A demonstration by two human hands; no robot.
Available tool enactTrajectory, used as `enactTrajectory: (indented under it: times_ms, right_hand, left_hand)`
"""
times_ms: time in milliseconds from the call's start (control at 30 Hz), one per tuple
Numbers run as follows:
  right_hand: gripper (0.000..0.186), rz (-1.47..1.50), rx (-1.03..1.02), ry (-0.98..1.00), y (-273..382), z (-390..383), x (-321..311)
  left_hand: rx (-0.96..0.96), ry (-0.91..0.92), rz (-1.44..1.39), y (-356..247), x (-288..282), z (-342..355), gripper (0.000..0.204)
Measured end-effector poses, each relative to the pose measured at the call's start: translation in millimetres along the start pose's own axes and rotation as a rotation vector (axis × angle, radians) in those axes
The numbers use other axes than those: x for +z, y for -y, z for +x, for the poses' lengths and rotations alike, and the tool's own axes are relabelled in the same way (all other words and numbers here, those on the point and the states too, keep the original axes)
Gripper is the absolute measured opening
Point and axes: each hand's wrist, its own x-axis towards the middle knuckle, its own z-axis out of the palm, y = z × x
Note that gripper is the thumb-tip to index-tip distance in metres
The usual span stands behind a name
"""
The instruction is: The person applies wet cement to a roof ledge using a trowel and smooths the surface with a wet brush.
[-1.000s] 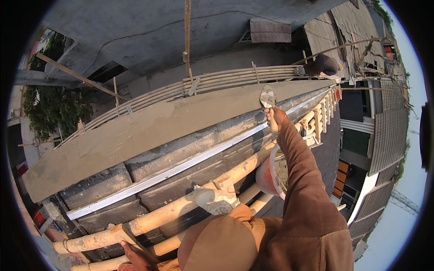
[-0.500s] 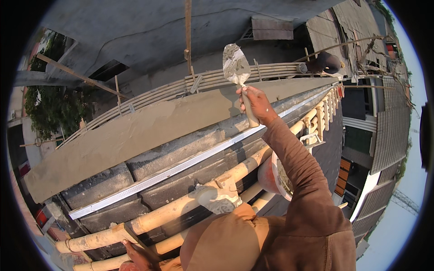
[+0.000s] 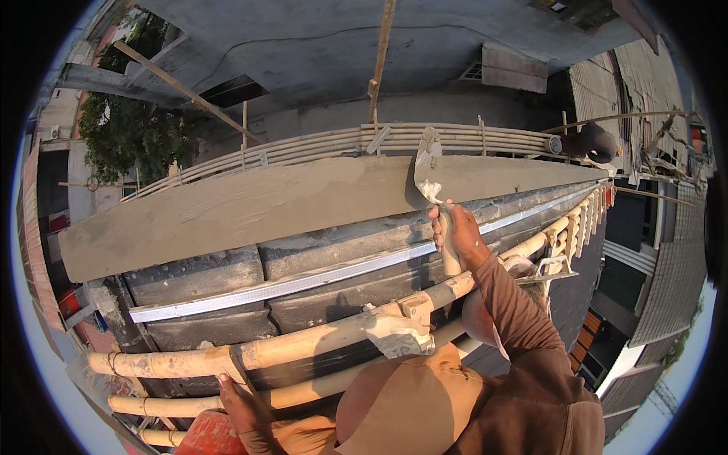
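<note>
Mortar-coated ledge (image 3: 227, 208) stretches beyond the bamboo rails, apparently covered along most of its length, though faint ridges toward the left suggest smoothing is left. Dark roof tiles (image 3: 197, 277) below it show bare. The bamboo rails (image 3: 303, 340) stand between worker and ledge; another person (image 3: 591, 144) is near its far end. A metal strip (image 3: 303, 283) lies along the tiles, a reddish bucket (image 3: 478, 322) partly behind the right sleeve. Over the ledge, contact unclear, is a trowel (image 3: 428, 155), its handle clamped in the right hand (image 3: 466, 235). The left hand (image 3: 243, 402) touches a wooden bracket (image 3: 241, 368); its grip cannot be told.
</note>
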Motion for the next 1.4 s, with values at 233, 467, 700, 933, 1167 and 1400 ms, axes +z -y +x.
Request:
enactTrajectory:
  times_ms: [233,467,700,933,1167,1400]
  right_hand:
    - [0.039,-0.589,-0.414,0.141,63,-8,7]
    - [0.042,-0.512,-0.445,0.138,56,-24,27]
    - [0.034,-0.341,-0.215,0.506,-7,-87,91]
    - [0.036,-0.560,0.046,0.957,-13,-111,151]
    - [0.037,-0.798,-0.163,1.025,-4,-116,181]
    - [0.035,-0.901,-0.257,1.228,-7,-125,237]
  left_hand:
    - [-0.023,0.035,0.032,-18,3,-6,0.062]
    - [-0.017,0.009,0.050,-21,7,-1,0.058]
    - [-0.141,0.047,0.291,33,-32,16,0.094]
    - [-0.021,-0.058,0.271,-3,-21,9,0.072]
    - [-0.062,0.010,0.105,23,-23,6,0.068]
    - [-0.054,-0.134,0.118,15,-27,7,0.061]
